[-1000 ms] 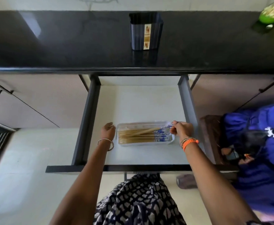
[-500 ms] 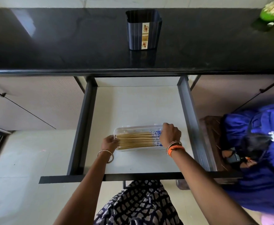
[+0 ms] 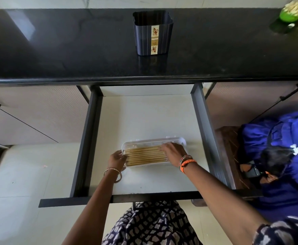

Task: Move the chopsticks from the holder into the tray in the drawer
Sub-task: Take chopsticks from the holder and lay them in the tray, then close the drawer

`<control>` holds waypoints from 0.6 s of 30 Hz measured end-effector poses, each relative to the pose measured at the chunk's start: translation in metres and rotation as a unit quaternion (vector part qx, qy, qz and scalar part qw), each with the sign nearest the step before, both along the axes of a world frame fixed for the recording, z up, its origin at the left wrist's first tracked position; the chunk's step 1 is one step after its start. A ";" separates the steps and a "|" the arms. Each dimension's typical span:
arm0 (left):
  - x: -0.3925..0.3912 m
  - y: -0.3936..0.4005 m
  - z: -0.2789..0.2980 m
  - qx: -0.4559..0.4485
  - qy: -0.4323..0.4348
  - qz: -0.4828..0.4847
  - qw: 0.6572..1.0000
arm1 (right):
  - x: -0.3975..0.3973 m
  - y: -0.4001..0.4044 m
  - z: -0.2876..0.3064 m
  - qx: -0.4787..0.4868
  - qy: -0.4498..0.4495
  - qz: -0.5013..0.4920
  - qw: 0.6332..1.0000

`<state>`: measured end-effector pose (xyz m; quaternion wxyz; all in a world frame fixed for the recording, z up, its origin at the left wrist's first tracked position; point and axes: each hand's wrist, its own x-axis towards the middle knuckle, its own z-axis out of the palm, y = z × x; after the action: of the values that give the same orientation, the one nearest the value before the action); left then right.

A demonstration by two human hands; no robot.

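Observation:
Several wooden chopsticks (image 3: 144,155) lie side by side in a clear plastic tray (image 3: 183,142) on the floor of the open drawer (image 3: 144,117). My left hand (image 3: 117,160) rests against the tray's left end, fingers touching its rim. My right hand (image 3: 173,152) lies flat over the right ends of the chopsticks, fingers spread on them, hiding their decorated tips. The dark ribbed holder (image 3: 152,33) stands on the black counter (image 3: 56,50) behind the drawer; I see nothing sticking out of it.
The drawer has dark side rails (image 3: 203,129) and a dark front edge (image 3: 120,198). A person in blue (image 3: 282,156) crouches at the right beside a brown stool (image 3: 227,147). A green bowl (image 3: 292,12) sits at the counter's far right.
My right hand moved from the tray's right end onto the chopsticks, which now lie straight and even. My left hand closed in on the tray's left end.

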<state>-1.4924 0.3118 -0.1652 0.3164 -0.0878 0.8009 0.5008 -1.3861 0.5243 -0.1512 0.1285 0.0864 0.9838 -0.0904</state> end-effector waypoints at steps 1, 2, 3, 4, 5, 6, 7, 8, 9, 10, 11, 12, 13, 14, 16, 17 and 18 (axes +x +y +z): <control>0.000 0.000 0.001 -0.003 0.005 -0.004 1.000 | 0.001 -0.003 0.003 -0.008 0.017 -0.018 1.000; 0.001 -0.001 0.002 -0.007 0.014 -0.011 1.000 | 0.002 -0.006 0.007 -0.022 0.042 -0.035 0.998; 0.001 -0.001 0.003 -0.013 0.025 -0.022 0.999 | 0.006 -0.007 0.010 -0.057 0.061 -0.058 0.995; 0.002 0.000 0.005 -0.023 0.039 -0.036 0.998 | 0.010 -0.009 0.014 -0.079 0.085 -0.058 0.992; 0.004 0.000 0.008 -0.036 0.059 -0.056 0.996 | 0.015 -0.011 0.019 -0.089 0.096 -0.053 0.990; 0.005 0.001 0.011 -0.055 0.088 -0.083 0.991 | 0.020 -0.013 0.022 -0.092 0.110 -0.045 0.989; 0.008 0.001 0.012 -0.081 0.127 -0.115 0.982 | 0.026 -0.015 0.024 -0.092 0.106 -0.035 0.989; 0.011 0.001 0.014 -0.110 0.173 -0.151 0.967 | 0.032 -0.014 0.024 -0.095 0.102 -0.023 0.990; 0.015 0.001 0.015 -0.135 0.227 -0.193 0.945 | 0.039 -0.014 0.026 -0.095 0.089 -0.020 0.991; 0.018 0.001 0.017 -0.155 0.279 -0.240 0.917 | 0.045 -0.013 0.027 -0.078 0.063 -0.012 0.995; 0.021 0.001 0.017 -0.171 0.322 -0.292 0.884 | 0.048 -0.011 0.026 -0.056 0.033 -0.010 0.998; 0.024 0.002 0.017 -0.188 0.347 -0.350 0.850 | 0.050 -0.010 0.024 -0.040 0.017 -0.018 0.999; 0.026 0.002 0.016 -0.209 0.352 -0.409 0.816 | 0.050 -0.009 0.024 -0.029 0.001 -0.031 0.999; 0.028 0.002 0.015 -0.235 0.342 -0.462 0.784 | 0.050 -0.010 0.025 -0.024 -0.010 -0.043 0.999; 0.032 0.002 0.016 -0.280 0.325 -0.512 0.744 | 0.050 -0.012 0.026 -0.023 -0.017 -0.054 0.998; 0.032 0.002 0.017 -0.292 0.331 -0.509 0.739 | 0.049 -0.013 0.028 -0.021 -0.029 -0.050 0.998; 0.032 0.003 0.018 -0.301 0.334 -0.499 0.741 | 0.048 -0.015 0.030 -0.027 -0.041 -0.050 0.998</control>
<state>-1.4606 0.3145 -0.1476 0.1906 0.4065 0.8936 0.0013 -1.3377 0.5094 -0.1213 0.1661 0.1357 0.9694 -0.1193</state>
